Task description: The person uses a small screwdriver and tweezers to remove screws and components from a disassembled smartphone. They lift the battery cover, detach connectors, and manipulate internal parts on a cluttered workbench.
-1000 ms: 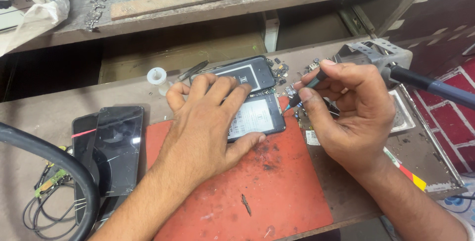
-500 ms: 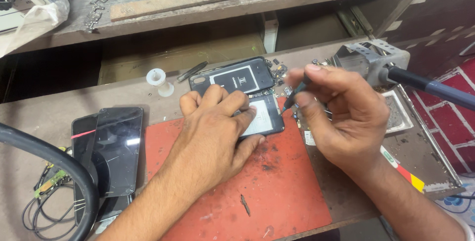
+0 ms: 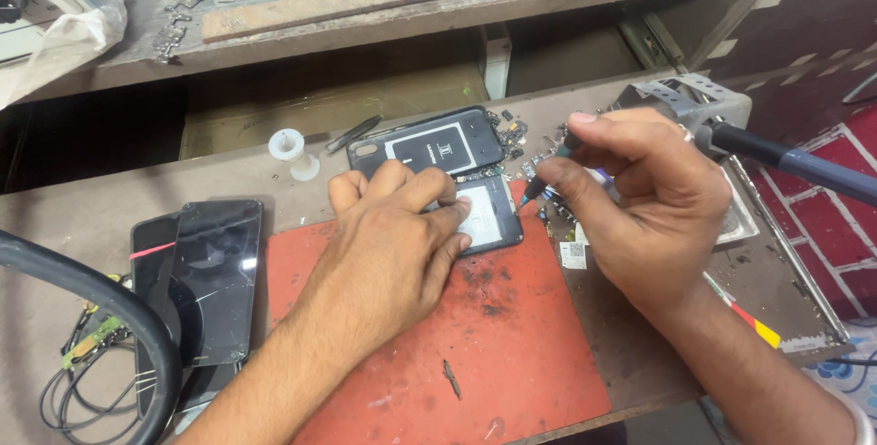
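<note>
Opened phone (image 3: 438, 166) lying on the bench (image 3: 301, 381), its lower end on the red mat (image 3: 475, 344), back cover already off and the inner parts bare; dark plate with a pale label showing on the upper half, pale block below it partly hidden under fingers. Left hand (image 3: 388, 248) laid flat on the lower half of the phone, fingers spread and pressing down, closed on nothing; right hand (image 3: 639, 198) pinched shut on a thin dark tool (image 3: 545, 175), tip pointed down-left at the right edge of the phone, just beside the frame; cannot tell whether the tip touches. Small loose parts (image 3: 512, 130) scattered near the phone's upper right corner, so some pieces judged to be removed already; inside still exposed, nothing closed up again, so work judged to be in the middle.

Elsewhere: two dark glass panels (image 3: 196, 280) stacked at the left, well apart from the phone; small white spool (image 3: 290, 148) behind; soldering iron (image 3: 795, 166) resting in its metal stand (image 3: 685, 98) at the right; thick black hose (image 3: 110, 317) across the lower left corner.

Against the earlier frames: left hand shifted a little lower on the phone, more of the dark plate now uncovered; right hand raised slightly, tool tip moved from over the upper right corner down to the side edge; phone itself in the same place.
</note>
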